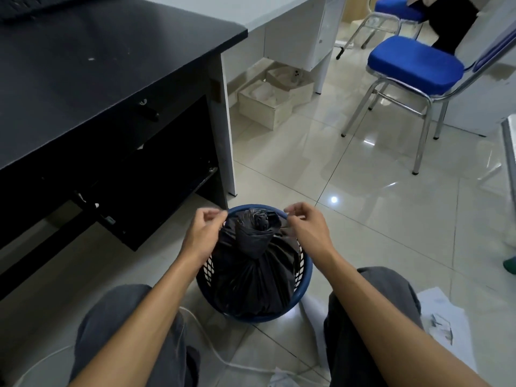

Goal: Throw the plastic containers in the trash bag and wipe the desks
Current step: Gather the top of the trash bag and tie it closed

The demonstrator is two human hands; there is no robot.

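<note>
1. Trash bag (251,263), black and knotted at the top, sits in one blue basket (305,277) on the glossy tiled floor (363,191) at 6 o'clock.
2. One black desk (97,65) fills 9 to 11 o'clock; one white desk (279,12) stands behind it at 12.
3. Left hand (203,230) and right hand (307,222) curl their fingers at the basket's far rim, either side of the knot; whether they pinch anything I cannot tell.
4. Two blue chairs (413,62) stand at 1 to 2 o'clock.
5. Loose papers (444,311) lie at 4 o'clock.

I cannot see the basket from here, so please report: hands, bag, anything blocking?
Left hand and right hand each pinch the bag top, at the basket rim. Bag twisted closed, inside basket. Nothing blocking.
</note>
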